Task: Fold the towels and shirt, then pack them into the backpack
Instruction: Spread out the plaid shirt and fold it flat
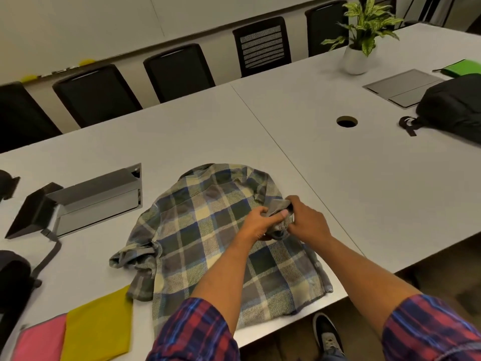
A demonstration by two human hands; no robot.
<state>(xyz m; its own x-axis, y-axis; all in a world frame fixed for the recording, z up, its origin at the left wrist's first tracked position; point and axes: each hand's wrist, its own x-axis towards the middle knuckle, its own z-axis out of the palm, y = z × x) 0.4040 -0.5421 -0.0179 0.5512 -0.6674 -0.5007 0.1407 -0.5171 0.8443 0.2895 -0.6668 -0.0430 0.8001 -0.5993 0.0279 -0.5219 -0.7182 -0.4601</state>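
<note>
Flannel of the blue, grey and cream plaid shirt lay spread back-up near the front edge of the pale grey worktop, and both hands, the left hand and the right hand, were curled round its bunched right sleeve cuff. Folding well probably called for drawing that soft sleeve flat across the back, edges squared. Smooth yellow and pink folded towels lay beside it, the rounded black fabric backpack well apart at the far right.
</note>
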